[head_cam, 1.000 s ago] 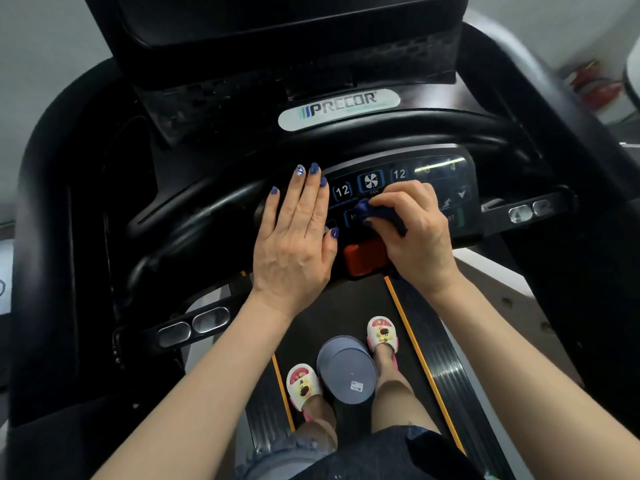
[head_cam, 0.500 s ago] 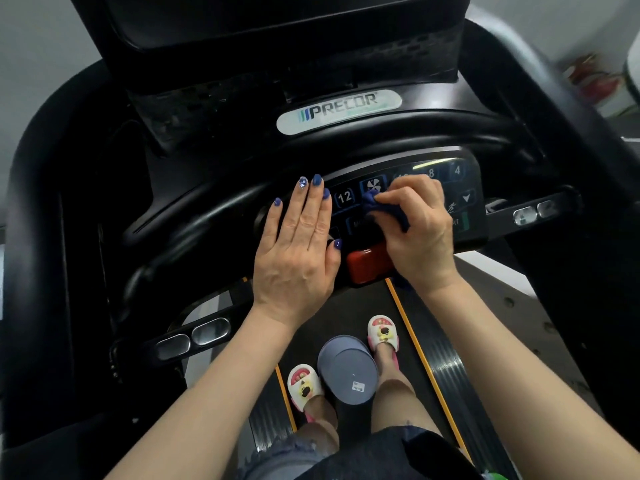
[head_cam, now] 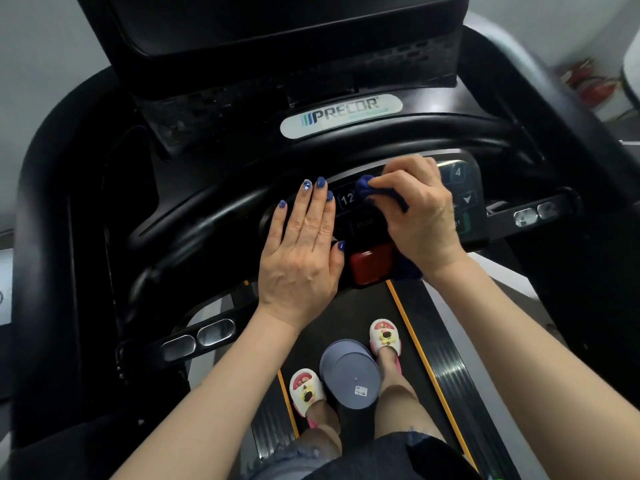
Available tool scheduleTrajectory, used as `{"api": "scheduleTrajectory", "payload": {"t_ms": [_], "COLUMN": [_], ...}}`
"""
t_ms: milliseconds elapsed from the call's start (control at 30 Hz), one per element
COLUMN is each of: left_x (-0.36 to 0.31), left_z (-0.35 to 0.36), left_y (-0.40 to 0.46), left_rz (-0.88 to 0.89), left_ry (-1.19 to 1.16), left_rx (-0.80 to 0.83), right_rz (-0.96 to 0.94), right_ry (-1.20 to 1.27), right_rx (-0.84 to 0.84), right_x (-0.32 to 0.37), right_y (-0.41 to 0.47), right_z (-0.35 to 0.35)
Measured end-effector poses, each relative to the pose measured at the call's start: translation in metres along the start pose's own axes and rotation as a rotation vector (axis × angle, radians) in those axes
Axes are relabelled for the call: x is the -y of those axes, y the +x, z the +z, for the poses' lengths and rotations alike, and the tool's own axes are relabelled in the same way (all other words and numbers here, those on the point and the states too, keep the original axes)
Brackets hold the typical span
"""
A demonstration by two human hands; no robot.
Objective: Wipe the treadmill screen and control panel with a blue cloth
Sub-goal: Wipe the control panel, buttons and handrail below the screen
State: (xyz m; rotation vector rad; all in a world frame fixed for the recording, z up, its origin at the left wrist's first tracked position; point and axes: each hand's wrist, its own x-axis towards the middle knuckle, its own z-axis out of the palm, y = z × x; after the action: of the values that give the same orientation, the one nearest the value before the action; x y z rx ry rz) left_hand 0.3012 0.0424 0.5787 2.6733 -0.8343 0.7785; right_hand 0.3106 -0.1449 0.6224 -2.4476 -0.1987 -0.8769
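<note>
My right hand (head_cam: 420, 216) is bunched around the blue cloth (head_cam: 369, 192), fingers curled over it so only a wad shows past my fingertips, with a darker tail of it hanging below my wrist by the red stop button (head_cam: 370, 263). The wad presses on the upper row of the control panel (head_cam: 465, 202), just right of the "12" key. My left hand (head_cam: 304, 251) lies flat with straight fingers on the panel's left end, holding nothing (it only braces me), its thumb tip just beside the red button.

The panel's long axis runs left to right under both hands. From the cloth, the uncovered keys, the "4" and the down arrow, lie to the right, and the screen (head_cam: 277, 19) is well up and beyond the curved handlebar (head_cam: 381, 128). My right hand is the nearer one to both, so I judge the next stroke goes rightward along that row, then up.

Compared with a second ago, my right hand has climbed from the panel's middle row, near the red button, to the top row, and the fan key I could see then is now hidden under the cloth. My left hand has stayed put.

Below, a grey bin (head_cam: 349, 374) stands between my slippers on the treadmill belt (head_cam: 433, 341).
</note>
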Motion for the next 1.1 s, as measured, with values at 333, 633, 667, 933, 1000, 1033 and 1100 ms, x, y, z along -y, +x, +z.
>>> {"api": "scheduleTrajectory", "payload": {"t_ms": [333, 633, 667, 933, 1000, 1033, 1100], "left_x": [0.001, 0.001, 0.001, -0.003, -0.003, -0.003, -0.003], "left_z": [0.001, 0.001, 0.001, -0.003, -0.002, -0.001, 0.000], "left_y": [0.000, 0.000, 0.000, 0.006, 0.006, 0.005, 0.004], "left_rz": [0.004, 0.002, 0.001, 0.036, 0.039, 0.041, 0.044], "left_ry": [0.017, 0.012, 0.012, -0.061, -0.035, -0.015, 0.005], "left_rx": [-0.007, -0.007, -0.004, 0.006, 0.023, 0.031, 0.039], "right_rz": [-0.056, -0.020, 0.001, -0.037, -0.042, -0.050, -0.084], "right_ry": [-0.019, -0.021, -0.022, -0.018, -0.023, -0.024, -0.030], "right_rx": [0.031, 0.065, 0.056, 0.112, 0.116, 0.120, 0.138], "right_x": [0.001, -0.004, -0.004, -0.010, -0.008, -0.009, -0.016], "right_y": [0.013, 0.019, 0.019, 0.023, 0.022, 0.021, 0.020], "right_z": [0.001, -0.004, -0.003, -0.008, -0.006, -0.006, -0.010]}}
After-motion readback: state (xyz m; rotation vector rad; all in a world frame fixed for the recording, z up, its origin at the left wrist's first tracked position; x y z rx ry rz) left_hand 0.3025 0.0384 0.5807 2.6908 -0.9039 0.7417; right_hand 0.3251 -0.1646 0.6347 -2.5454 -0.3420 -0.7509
